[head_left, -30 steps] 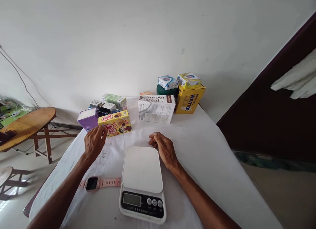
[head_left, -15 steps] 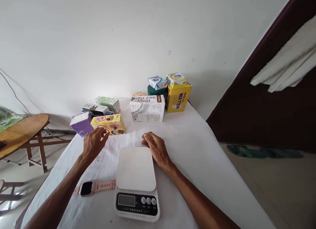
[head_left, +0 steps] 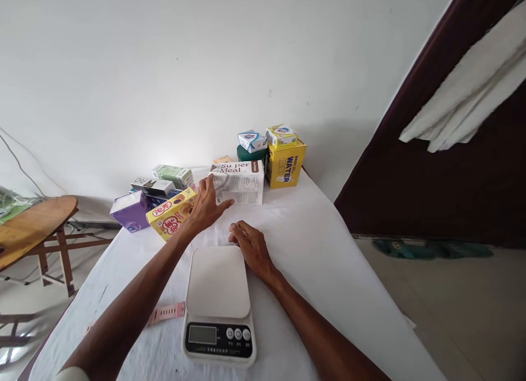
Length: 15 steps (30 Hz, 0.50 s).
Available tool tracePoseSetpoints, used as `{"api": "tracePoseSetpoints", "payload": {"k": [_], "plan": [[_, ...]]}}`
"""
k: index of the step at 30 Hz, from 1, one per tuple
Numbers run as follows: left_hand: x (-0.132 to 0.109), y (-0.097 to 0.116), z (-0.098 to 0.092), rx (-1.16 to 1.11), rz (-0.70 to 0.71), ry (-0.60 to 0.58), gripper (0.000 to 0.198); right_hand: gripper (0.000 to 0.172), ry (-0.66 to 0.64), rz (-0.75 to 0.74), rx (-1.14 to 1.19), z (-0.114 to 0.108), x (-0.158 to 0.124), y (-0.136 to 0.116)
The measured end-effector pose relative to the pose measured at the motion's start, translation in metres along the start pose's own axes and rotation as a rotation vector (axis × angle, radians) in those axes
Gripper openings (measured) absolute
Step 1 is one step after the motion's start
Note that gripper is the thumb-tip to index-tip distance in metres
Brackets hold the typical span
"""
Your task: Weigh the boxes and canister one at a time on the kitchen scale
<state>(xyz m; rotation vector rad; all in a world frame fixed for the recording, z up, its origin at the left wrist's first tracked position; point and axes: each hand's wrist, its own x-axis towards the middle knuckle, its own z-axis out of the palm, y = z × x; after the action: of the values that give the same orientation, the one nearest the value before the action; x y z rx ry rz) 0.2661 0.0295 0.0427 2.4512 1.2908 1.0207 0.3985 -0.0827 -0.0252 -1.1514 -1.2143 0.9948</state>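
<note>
Soft, moderate light spreads over the pale wall [head_left: 164, 68] and white tablecloth [head_left: 312, 249], leaving a diffuse shadow right of the yellow box [head_left: 286, 164]. The dark brown panel [head_left: 386, 194] sinks nearly to black; glare whitens the floor [head_left: 10, 354] at lower left. Wide-angle stretch pulls at the edges, and small print on the Su-per Meal box [head_left: 246, 186] is illegible.

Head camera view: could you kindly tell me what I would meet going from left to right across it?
Wooden table, purple box, yellow snack box, left hand, Su per Meal box, yellow WATER box, hanging white cloth.
</note>
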Motion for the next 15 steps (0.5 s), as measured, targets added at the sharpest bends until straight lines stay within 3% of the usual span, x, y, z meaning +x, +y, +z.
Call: {"api": "tracePoseSetpoints", "payload": {"k": [4,8,12,15], "plan": [[0.016,-0.006,0.008,-0.1,-0.078,0.062,0.1,0.043,0.001,0.003,-0.017,0.0,-0.001,-0.001],[0.036,-0.022,0.011,-0.275,-0.18,0.033,0.11,0.043,0.008,-0.002,-0.024,0.0,-0.001,-0.003],[0.051,-0.036,0.02,-0.507,-0.288,-0.009,0.112,0.042,0.007,0.003,-0.006,0.0,-0.001,-0.002],[0.057,-0.04,0.023,-0.64,-0.286,-0.011,0.106,0.043,0.01,0.003,0.015,0.0,-0.001,-0.002]]}}
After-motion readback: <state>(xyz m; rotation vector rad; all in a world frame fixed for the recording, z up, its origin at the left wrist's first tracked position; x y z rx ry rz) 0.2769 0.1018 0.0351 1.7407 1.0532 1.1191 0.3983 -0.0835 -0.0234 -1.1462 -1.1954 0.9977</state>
